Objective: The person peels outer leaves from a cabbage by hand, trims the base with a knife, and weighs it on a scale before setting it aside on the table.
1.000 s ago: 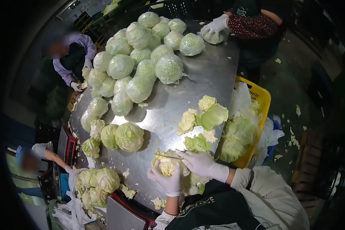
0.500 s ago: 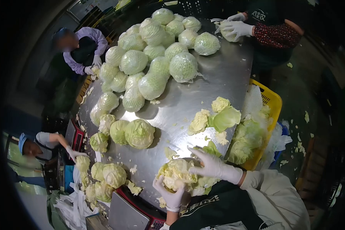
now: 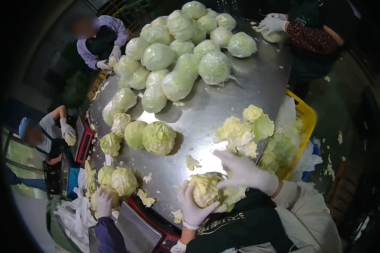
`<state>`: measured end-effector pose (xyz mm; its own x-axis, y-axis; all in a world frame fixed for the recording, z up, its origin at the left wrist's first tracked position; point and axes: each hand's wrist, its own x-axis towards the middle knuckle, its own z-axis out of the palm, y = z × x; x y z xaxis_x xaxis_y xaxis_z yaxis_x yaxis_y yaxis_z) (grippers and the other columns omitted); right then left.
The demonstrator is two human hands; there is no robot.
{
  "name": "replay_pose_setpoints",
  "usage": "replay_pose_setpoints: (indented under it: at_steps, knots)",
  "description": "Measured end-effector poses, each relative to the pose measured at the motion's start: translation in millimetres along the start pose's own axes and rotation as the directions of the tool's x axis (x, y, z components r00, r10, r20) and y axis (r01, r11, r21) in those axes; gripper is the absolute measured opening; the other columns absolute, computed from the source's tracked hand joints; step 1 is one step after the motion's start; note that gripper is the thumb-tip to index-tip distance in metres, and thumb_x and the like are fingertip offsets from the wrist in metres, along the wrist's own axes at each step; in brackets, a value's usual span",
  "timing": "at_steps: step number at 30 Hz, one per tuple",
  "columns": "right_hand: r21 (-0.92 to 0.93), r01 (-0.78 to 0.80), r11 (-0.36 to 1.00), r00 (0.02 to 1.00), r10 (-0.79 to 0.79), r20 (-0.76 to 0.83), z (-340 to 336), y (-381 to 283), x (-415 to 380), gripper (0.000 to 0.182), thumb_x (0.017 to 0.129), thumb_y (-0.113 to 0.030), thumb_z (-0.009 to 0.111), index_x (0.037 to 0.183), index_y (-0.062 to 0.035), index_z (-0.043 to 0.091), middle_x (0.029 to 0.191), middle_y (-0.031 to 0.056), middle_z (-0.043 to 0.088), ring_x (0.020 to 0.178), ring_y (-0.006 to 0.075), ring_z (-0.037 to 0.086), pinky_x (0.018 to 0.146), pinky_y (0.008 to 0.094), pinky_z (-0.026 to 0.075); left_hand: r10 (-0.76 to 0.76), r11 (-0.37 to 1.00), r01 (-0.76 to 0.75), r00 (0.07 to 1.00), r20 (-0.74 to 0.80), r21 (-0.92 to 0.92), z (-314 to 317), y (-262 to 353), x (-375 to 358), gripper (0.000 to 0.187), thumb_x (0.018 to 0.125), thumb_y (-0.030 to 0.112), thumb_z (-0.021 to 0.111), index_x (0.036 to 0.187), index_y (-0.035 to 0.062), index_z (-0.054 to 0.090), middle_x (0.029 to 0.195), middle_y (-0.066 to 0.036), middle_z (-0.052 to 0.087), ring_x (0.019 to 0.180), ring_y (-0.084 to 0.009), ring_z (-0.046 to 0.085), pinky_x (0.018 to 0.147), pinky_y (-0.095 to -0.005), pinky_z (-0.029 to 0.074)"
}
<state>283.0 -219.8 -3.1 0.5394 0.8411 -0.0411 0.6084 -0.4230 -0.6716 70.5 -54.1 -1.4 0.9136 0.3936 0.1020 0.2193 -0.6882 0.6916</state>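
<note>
My left hand (image 3: pixel 195 207), in a white glove, grips a pale cabbage (image 3: pixel 206 189) from its left side, low on the steel table (image 3: pixel 198 116). My right hand (image 3: pixel 245 170), also gloved, hovers just right of that cabbage with its fingers spread. Beneath the right hand, loose green leaves (image 3: pixel 231 196) lie against my apron. Farther up the table is a heap of peeled-off cabbage leaves (image 3: pixel 236 130). A small torn leaf (image 3: pixel 192 162) lies above the held cabbage.
Net-wrapped cabbages (image 3: pixel 181 52) pile up at the back. Bare cabbages (image 3: pixel 158 138) sit mid-left. A yellow crate (image 3: pixel 305 118) of leaves stands right, a red scale (image 3: pixel 135 230) lower left. A purple-sleeved person's hand (image 3: pixel 105 201) touches cabbages there; other gloved people work around the table.
My right hand has moved up and away from the cabbage, which now looks smoother. The leaf heap looks larger. A purple-sleeved hand has entered at lower left; the person at left has drawn a cabbage back.
</note>
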Motion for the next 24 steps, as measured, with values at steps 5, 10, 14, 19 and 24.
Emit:
replay_pose_setpoints:
  at_steps: [5,10,14,19,24]
  knots:
    - [0.322,0.184,0.929,0.979,-0.203,0.025,23,-17,9,0.07,0.08,-0.044,0.081,0.135,-0.0047,0.062,0.117,0.018,0.071,0.093,0.0272,0.073,0.079,0.0387,0.057,0.066,0.99,-0.064,0.998,-0.011,0.126,10,5,14,0.105,0.057,0.037,0.099,0.14,-0.0001,0.047,0.143,-0.024,0.045,0.132,-0.0423,0.043,0.113,-0.0518,0.036]
    - [0.597,-0.143,0.789,0.976,0.212,-0.046,29,2,29,0.035,0.081,-0.037,0.072,0.087,-0.0022,0.069,0.069,0.0161,0.066,0.064,0.0318,0.065,0.064,0.0435,0.051,0.118,0.983,-0.123,0.992,0.045,0.133,3,5,16,0.105,0.056,0.034,0.099,0.141,0.0011,0.047,0.144,-0.024,0.046,0.132,-0.0421,0.044,0.114,-0.0514,0.035]
    - [0.29,-0.326,0.9,0.93,0.361,-0.074,18,43,28,0.035,0.082,-0.036,0.072,0.093,-0.0034,0.071,0.077,0.0151,0.069,0.07,0.0328,0.067,0.069,0.0415,0.053,0.06,0.993,-0.062,0.998,0.024,0.096,-12,-11,-5,0.103,0.056,0.032,0.097,0.14,0.0016,0.046,0.144,-0.024,0.046,0.132,-0.0425,0.044,0.112,-0.0522,0.035]
    - [0.183,-0.15,0.972,0.975,0.176,-0.135,-5,11,18,0.053,0.079,-0.042,0.077,0.119,-0.0076,0.068,0.111,0.0144,0.069,0.091,0.0323,0.069,0.081,0.0399,0.055,0.0,0.979,0.003,1.0,-0.012,0.203,-19,-4,-15,0.097,0.06,0.042,0.092,0.136,0.0012,0.048,0.126,-0.022,0.051,0.12,-0.0449,0.046,0.105,-0.0563,0.039]
    - [0.265,0.159,0.951,0.981,-0.182,0.066,20,-38,28,0.045,0.078,-0.039,0.077,0.107,-0.0062,0.07,0.103,0.0144,0.071,0.085,0.0325,0.069,0.077,0.04,0.054,0.115,0.946,-0.115,0.993,0.017,0.302,-3,7,-7,0.099,0.061,0.043,0.091,0.141,0.0028,0.049,0.131,-0.022,0.05,0.118,-0.0469,0.045,0.105,-0.0607,0.036]
